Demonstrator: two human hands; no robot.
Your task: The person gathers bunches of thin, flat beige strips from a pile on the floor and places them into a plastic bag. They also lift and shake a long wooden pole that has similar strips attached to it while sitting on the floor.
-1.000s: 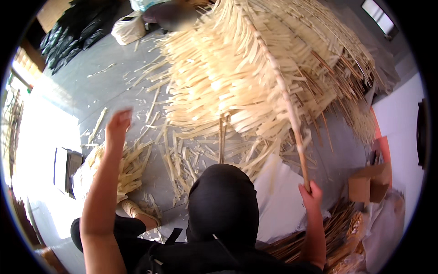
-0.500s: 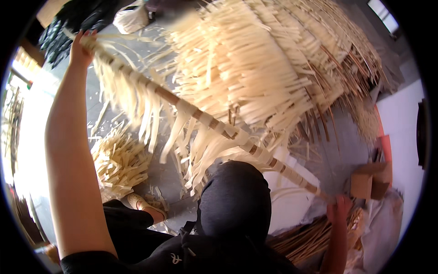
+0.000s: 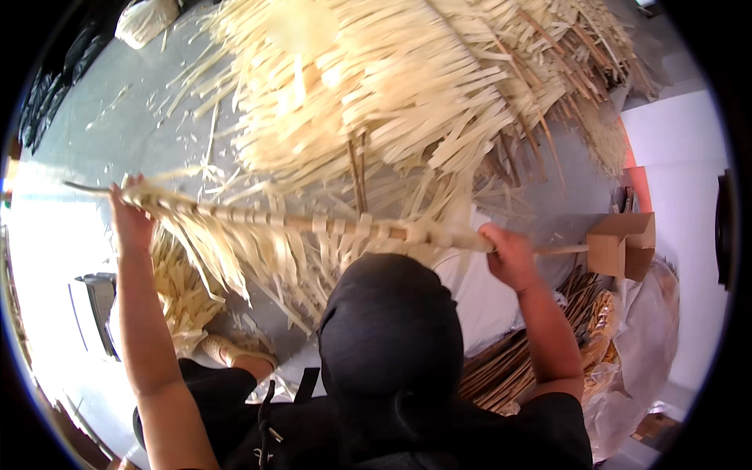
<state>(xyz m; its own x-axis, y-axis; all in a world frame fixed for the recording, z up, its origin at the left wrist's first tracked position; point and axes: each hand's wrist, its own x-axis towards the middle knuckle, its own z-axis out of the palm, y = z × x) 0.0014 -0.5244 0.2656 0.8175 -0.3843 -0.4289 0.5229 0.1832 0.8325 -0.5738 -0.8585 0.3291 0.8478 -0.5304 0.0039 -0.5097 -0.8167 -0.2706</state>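
A long thin wooden pole (image 3: 298,222) lies nearly level across my front, with pale flat strips (image 3: 205,247) looped along it and hanging down in a fringe. My left hand (image 3: 131,215) is closed around its left end, where a thin dark tip (image 3: 84,188) sticks out past the fingers. Toward the other end, my right hand (image 3: 511,254) grips the pole beside bunched strips, and a bare length of wood runs on to the right of the fist. Part of the fringe is hidden behind the black-hooded head (image 3: 392,321).
A big pile of finished fringed strips (image 3: 352,94) covers the far floor. Loose strips (image 3: 184,298) heap at the left by a shoe (image 3: 227,348). Brown sticks (image 3: 509,360) lie at the lower right, near an open cardboard box (image 3: 619,243). Black bags (image 3: 66,86) sit far left.
The pole has swung from a steep slant to nearly level. My left hand has come down toward me; my right hand has risen and shifted inward along the pole.
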